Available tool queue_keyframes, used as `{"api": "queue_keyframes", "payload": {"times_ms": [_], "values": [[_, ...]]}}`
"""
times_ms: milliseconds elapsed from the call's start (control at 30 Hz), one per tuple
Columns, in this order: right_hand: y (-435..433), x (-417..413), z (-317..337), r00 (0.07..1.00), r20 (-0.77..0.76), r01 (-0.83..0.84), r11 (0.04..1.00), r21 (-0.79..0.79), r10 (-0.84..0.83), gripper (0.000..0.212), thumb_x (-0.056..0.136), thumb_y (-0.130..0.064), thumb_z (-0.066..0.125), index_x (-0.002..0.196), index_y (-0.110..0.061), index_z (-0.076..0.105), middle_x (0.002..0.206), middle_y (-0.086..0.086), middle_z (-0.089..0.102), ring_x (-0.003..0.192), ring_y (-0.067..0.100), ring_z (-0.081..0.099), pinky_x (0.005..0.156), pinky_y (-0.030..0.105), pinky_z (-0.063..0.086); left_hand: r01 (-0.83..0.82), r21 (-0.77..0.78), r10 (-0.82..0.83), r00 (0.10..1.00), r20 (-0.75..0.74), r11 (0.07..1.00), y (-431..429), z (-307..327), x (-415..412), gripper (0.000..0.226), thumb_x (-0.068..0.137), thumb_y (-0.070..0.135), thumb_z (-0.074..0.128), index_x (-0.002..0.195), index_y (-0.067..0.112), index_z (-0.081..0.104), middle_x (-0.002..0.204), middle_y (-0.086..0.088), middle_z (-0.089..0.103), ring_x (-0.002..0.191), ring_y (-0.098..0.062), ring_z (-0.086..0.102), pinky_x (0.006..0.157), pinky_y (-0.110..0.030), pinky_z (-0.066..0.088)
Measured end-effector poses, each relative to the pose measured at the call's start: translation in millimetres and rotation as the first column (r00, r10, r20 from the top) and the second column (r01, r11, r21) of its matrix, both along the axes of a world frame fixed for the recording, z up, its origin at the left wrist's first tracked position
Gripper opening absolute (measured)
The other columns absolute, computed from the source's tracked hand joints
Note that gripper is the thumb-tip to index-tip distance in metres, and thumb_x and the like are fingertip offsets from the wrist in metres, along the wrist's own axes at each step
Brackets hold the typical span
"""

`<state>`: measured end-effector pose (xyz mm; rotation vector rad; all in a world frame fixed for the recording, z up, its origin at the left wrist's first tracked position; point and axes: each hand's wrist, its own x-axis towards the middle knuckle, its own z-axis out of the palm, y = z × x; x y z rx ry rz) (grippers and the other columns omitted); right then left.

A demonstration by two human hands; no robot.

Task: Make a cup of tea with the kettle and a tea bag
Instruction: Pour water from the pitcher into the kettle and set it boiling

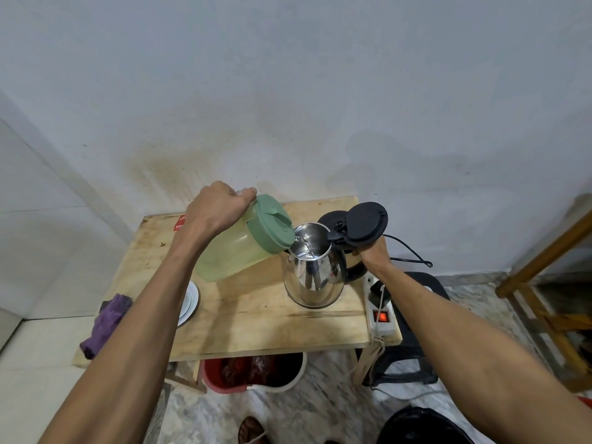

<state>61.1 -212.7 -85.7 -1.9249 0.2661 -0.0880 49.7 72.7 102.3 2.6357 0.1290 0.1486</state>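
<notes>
My left hand [217, 208] has its fingers wrapped round the tilted green jug [243, 241], my right hand [373, 251] grips the open kettle [315, 274] near the tabletop's [256, 328] right edge; overtilting could splash the power strip [379, 310].

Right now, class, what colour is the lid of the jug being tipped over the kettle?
Green, a muted sage; the jug lid shows best in the head view.

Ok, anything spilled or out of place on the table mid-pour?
No spill visible: the stream from the green jug lands inside the open kettle. One oddity: the power strip overhangs the table edge, close beside the kettle being filled.
</notes>
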Motion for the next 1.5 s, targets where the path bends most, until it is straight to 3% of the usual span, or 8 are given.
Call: {"api": "queue_keyframes", "payload": {"times_ms": [233, 367, 533, 1000, 1200, 1333, 1500], "values": [[-0.9, 0.5, -1.4, 1.000, -0.008, 0.000, 1.000, 0.006, 0.000, 0.020, 0.090, -0.015, 0.067, 0.101, 0.002, 0.065, 0.097, 0.023, 0.069, 0.092, 0.043, 0.064, 0.078, 0.058, 0.058, -0.001, 0.047, 0.000, 1.000, 0.012, 0.999, -2.2, 0.0, 0.1, 0.057, 0.083, 0.055, 0.051, 0.047, 0.015, 0.032, 0.045, 0.001, 0.036, 0.045, -0.025, 0.036, 0.052, -0.030, 0.029], [-2.0, 0.4, -2.1, 1.000, -0.022, -0.012, 1.000, 0.010, 0.012, 0.014, 0.090, -0.008, 0.065, 0.098, 0.005, 0.065, 0.090, 0.020, 0.066, 0.077, 0.032, 0.057, 0.073, 0.049, 0.056, 0.003, 0.068, -0.004, 1.000, 0.011, 0.998, -2.9, 0.5, 0.4, 0.056, 0.084, 0.054, 0.051, 0.048, 0.014, 0.032, 0.046, 0.000, 0.036, 0.046, -0.025, 0.035, 0.052, -0.029, 0.029], [-2.8, 1.0, -2.8, 1.000, -0.013, -0.017, 1.000, 0.002, 0.017, 0.012, 0.091, -0.005, 0.063, 0.096, 0.005, 0.066, 0.087, 0.021, 0.066, 0.075, 0.027, 0.054, 0.070, 0.047, 0.054, 0.005, 0.079, -0.006, 1.000, 0.009, 0.997, -3.7, 2.3, 1.2, 0.056, 0.083, 0.053, 0.051, 0.049, 0.014, 0.030, 0.046, 0.000, 0.034, 0.047, -0.025, 0.034, 0.052, -0.028, 0.029], [-3.3, 0.6, -3.3, 1.000, 0.016, -0.022, 1.000, -0.018, 0.022, 0.014, 0.092, -0.007, 0.064, 0.097, 0.006, 0.065, 0.094, 0.025, 0.068, 0.079, 0.034, 0.059, 0.075, 0.054, 0.056, 0.010, 0.080, -0.010, 1.000, 0.000, 0.997, -3.2, 3.0, 1.5, 0.051, 0.081, 0.052, 0.049, 0.051, 0.013, 0.035, 0.046, -0.002, 0.039, 0.047, -0.027, 0.040, 0.055, -0.030, 0.035], [-2.1, 0.7, -2.2, 1.000, -0.004, -0.013, 1.000, -0.006, 0.013, 0.016, 0.093, -0.008, 0.062, 0.099, 0.007, 0.065, 0.095, 0.027, 0.067, 0.078, 0.029, 0.057, 0.075, 0.052, 0.056, 0.017, 0.085, -0.017, 1.000, 0.003, 0.996, -3.1, 3.5, 1.8, 0.050, 0.080, 0.052, 0.049, 0.052, 0.014, 0.035, 0.048, -0.003, 0.040, 0.048, -0.027, 0.041, 0.056, -0.031, 0.036], [-2.3, -0.6, -1.2, 1.000, -0.009, -0.005, 1.000, 0.006, 0.005, 0.024, 0.085, -0.019, 0.065, 0.094, 0.004, 0.066, 0.091, 0.026, 0.068, 0.076, 0.031, 0.059, 0.072, 0.056, 0.056, 0.021, 0.090, -0.022, 1.000, 0.001, 0.996, -3.3, 4.9, 2.6, 0.049, 0.080, 0.052, 0.049, 0.052, 0.014, 0.034, 0.049, -0.003, 0.040, 0.048, -0.026, 0.040, 0.056, -0.031, 0.035], [-2.7, -0.3, -1.8, 1.000, -0.021, -0.001, 1.000, -0.012, 0.001, 0.020, 0.089, -0.015, 0.064, 0.097, 0.003, 0.067, 0.092, 0.024, 0.070, 0.086, 0.043, 0.065, 0.074, 0.058, 0.058, 0.028, 0.099, -0.029, 1.000, 0.007, 0.995, -2.9, 5.6, 3.8, 0.049, 0.080, 0.052, 0.048, 0.053, 0.014, 0.035, 0.050, -0.003, 0.040, 0.049, -0.025, 0.039, 0.056, -0.031, 0.035]]}}
